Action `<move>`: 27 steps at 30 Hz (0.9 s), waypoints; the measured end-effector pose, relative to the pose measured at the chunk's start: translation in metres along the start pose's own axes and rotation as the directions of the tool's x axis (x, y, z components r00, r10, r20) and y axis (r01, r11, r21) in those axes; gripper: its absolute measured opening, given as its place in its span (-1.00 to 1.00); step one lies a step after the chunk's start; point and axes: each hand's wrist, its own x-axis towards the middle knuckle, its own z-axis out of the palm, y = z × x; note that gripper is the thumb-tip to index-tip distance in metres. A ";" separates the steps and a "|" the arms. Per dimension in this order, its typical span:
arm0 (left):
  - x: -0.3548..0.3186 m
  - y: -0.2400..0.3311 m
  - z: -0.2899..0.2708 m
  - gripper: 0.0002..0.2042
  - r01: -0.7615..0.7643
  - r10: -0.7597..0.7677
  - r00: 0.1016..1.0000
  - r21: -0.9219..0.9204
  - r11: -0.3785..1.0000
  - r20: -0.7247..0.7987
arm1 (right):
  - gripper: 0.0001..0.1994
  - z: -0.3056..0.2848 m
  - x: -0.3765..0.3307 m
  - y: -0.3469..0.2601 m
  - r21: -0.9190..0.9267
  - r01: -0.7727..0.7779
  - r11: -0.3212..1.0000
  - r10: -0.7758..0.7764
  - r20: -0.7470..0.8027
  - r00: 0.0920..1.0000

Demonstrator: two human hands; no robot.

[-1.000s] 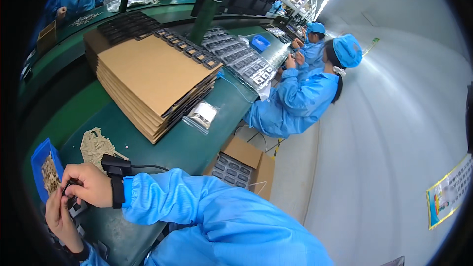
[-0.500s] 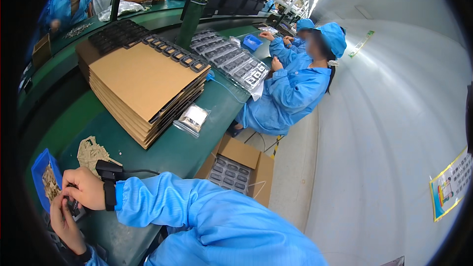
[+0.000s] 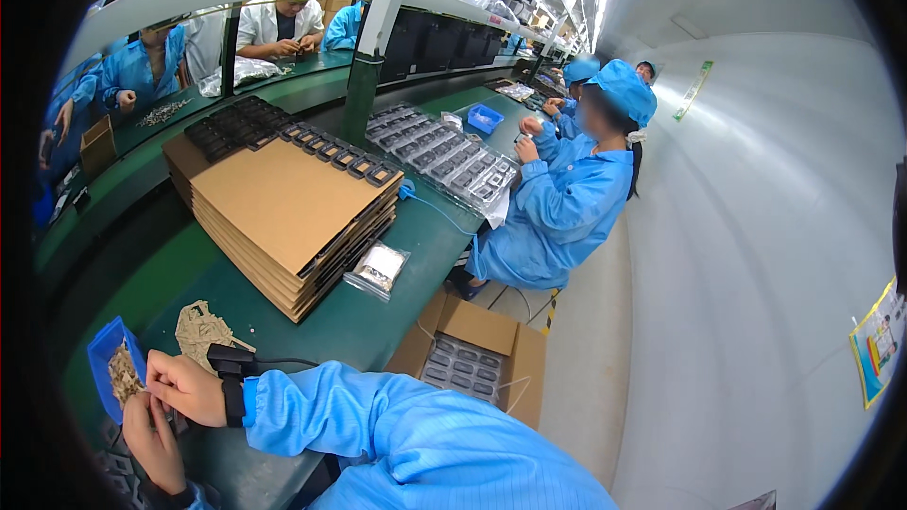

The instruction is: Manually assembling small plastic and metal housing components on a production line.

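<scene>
At the lower left my hands meet beside a blue tray (image 3: 98, 365) holding small tan pieces (image 3: 124, 376). My right hand (image 3: 193, 391), with a black band at its wrist, has thumb and fingertips pinched together by the tray's edge. Just below, my left hand (image 3: 154, 444) has its fingers closed, their tips touching the right fingertips. What they hold is too small and covered to make out. A torn tan sheet (image 3: 201, 329) lies on the green bench beyond my right hand.
Stacked cardboard sheets (image 3: 274, 212) carry rows of black frames (image 3: 345, 159). Bagged parts (image 3: 439, 153) lie farther right, with a clear bag (image 3: 380, 266) nearer. An open carton (image 3: 477, 331) stands below the bench edge. A co-worker in blue (image 3: 567, 194) sits at right; others work across.
The whole view has shifted, so the bench and hands appear farther right and lower. My right fingertips have drawn into a pinch against the left ones. The seated co-worker's hands have come together.
</scene>
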 end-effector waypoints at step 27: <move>0.004 0.022 -0.009 -0.90 0.369 -0.573 0.816 -0.692 0.620 -0.078 | -0.76 -0.016 0.000 -0.015 0.229 -0.487 0.843 0.480 0.087 0.873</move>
